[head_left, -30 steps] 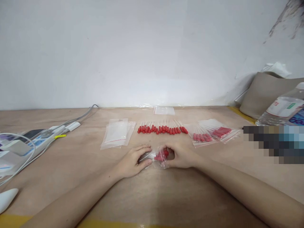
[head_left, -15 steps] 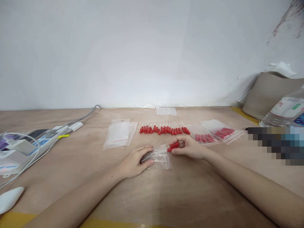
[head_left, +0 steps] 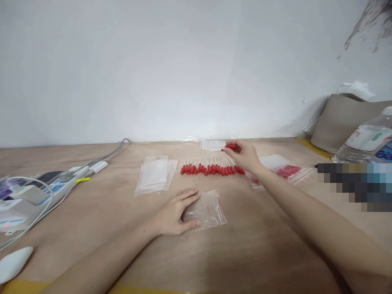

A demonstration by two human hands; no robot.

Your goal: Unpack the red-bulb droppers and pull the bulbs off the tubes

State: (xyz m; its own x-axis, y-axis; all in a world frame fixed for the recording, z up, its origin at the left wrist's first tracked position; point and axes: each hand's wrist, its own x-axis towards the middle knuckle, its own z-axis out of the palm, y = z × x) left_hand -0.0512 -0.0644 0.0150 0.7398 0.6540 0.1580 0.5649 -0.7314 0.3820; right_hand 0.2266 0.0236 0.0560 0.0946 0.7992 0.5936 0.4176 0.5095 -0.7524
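The left hand lies flat and open on the wooden table, fingers stretched over the left end of a clear zip bag, thumb along its near edge. The bag lies flat, its red-lined mouth turned to the right. The right hand is raised over the far side of the table, fingers pinched on a few red-bulbed droppers, whose bulbs stick out to the left; how many it holds is too small to tell. Below that hand runs a row of droppers, red bulbs toward the person, thin stems toward the wall. Left of the row sits a stack of empty bags. Right of it lie filled bags, partly hidden by the right forearm. 1 more small bag lies by the wall, just beside the held droppers. A power strip with cables is far left, a water bottle far right
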